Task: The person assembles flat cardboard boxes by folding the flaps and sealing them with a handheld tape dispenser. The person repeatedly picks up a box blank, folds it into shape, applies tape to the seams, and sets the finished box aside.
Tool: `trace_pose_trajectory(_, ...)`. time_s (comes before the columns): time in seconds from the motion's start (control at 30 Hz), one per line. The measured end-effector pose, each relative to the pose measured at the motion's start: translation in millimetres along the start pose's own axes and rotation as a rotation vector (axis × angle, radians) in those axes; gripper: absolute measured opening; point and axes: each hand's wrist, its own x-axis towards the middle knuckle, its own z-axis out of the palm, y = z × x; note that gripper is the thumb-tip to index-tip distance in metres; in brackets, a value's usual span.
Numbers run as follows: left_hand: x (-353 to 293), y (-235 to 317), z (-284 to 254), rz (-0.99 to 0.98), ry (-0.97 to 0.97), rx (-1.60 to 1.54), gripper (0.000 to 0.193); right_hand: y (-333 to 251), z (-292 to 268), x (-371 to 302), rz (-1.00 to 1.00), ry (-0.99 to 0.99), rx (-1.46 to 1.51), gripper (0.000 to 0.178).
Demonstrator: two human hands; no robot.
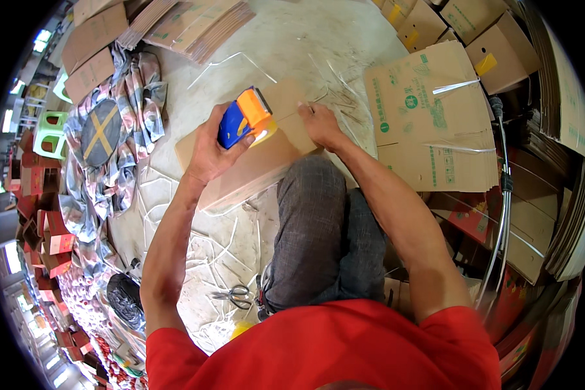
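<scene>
My left hand [209, 148] is wrapped round a blue and orange tape dispenser [231, 126], held above a brown cardboard box [244, 179]. A bright glint shows on yellowish tape at the dispenser's lower side. The box lies on the floor in front of my knees, its top flaps folded flat. My right hand [321, 125] is at the box's right side, fingers curled and closed. Whether tape or the box edge is between those fingers is hidden.
Flat cardboard boxes [429, 123] are stacked at right, beside a metal pole [504, 195]. More flattened cartons [198, 26] lie at the far left. Scissors [235, 296] and white strapping strips lie on the floor. A cloth-draped stool [103, 130] and a green stool [51, 135] stand left.
</scene>
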Motion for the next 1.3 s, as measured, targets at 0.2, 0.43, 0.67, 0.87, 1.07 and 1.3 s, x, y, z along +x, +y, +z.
trace_pose_trajectory(0.2, 3, -6, 2, -0.005, -0.010, -0.058, 0.058, -15, 5, -6, -0.033, 0.104, -0.071, 0.055)
trace_pose_trajectory(0.43, 8, -2, 12, 0.033, -0.008, -0.040, 0.061, -44, -9, -11, -0.415, 0.249, 0.140, 0.061)
trace_pose_trajectory(0.67, 18, 17, 13, 0.054, -0.034, -0.014, 0.059, -66, -27, -26, -0.277, -0.112, 0.339, 0.065)
trace_pose_trajectory(0.87, 15, 17, 12, 0.067, -0.018, -0.038, 0.057, -76, -25, -30, -0.294, -0.155, 0.332, 0.060)
trace_pose_trajectory(1.07, 17, 7, 17, 0.205, -0.037, 0.064, 0.058, -72, -40, -41, -0.427, -0.157, 0.172, 0.035)
trace_pose_trajectory(1.3, 11, -3, -1, 0.177, -0.016, 0.117, 0.057, -52, -33, -6, -0.230, -0.227, 0.316, 0.028)
